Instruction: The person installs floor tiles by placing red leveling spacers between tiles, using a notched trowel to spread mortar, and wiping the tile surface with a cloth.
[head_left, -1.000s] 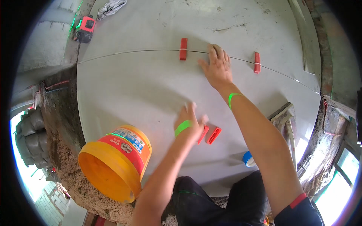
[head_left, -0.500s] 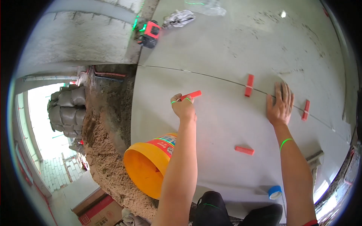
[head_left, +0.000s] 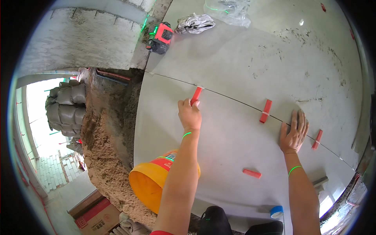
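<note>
My left hand (head_left: 189, 113) grips a red plastic wedge (head_left: 196, 95) and holds it at the joint between two large grey floor tiles, by a small white clip. My right hand (head_left: 293, 132) lies flat with fingers spread on the near tile (head_left: 235, 137), just below the same joint. A second red wedge (head_left: 266, 111) sits in the joint between my hands, and a third red wedge (head_left: 317, 139) sits in it to the right of my right hand. A loose red wedge (head_left: 251, 173) lies on the near tile below.
An orange bucket (head_left: 150, 184) stands by my left arm at the tile's edge. Loose sand (head_left: 111, 141) borders the tiles on the left. A red laser level (head_left: 160, 38), a crumpled glove (head_left: 194, 22) and a plastic bag (head_left: 229, 8) lie farther off. A blue roll (head_left: 276, 211) lies near my knee.
My left hand picked up a red wedge from the near tile, carried it forward and now holds it at the tile joint. My right hand stayed flat on the tile.
</note>
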`<state>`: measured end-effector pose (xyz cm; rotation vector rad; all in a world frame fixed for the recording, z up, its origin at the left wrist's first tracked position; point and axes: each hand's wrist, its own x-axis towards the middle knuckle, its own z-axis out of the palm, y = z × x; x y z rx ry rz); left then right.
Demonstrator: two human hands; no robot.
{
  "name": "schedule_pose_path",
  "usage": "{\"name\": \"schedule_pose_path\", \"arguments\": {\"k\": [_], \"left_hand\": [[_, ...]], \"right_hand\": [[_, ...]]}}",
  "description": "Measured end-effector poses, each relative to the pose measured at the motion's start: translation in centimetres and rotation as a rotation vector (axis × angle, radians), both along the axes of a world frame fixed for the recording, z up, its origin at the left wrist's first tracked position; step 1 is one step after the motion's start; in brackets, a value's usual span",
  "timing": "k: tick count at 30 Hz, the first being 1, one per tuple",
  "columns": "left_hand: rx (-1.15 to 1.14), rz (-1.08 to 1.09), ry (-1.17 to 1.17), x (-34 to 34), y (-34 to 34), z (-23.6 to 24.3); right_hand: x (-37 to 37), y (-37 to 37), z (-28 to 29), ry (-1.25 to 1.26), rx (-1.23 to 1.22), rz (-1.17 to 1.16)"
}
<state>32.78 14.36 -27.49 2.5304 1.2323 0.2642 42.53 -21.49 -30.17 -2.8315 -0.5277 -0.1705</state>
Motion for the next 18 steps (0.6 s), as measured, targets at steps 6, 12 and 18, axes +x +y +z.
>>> {"name": "schedule_pose_path", "arguments": {"k": [6, 12, 18], "left_hand": [[0.005, 0.010, -0.015, 0.8, 0.2, -0.2], [-0.036, 0.048, -0.006, 2.3, -0.1, -0.3], [-0.006, 0.149, -0.027, 3.6, -0.9, -1.9]], "right_hand": [[0.1, 0.0, 0.3, -0.003, -0.005, 0.010], [0.1, 0.0, 0.2, 0.011, -0.009, -0.001], [-0.2, -0.1, 0.2, 0.013, 0.004, 0.011]]}}
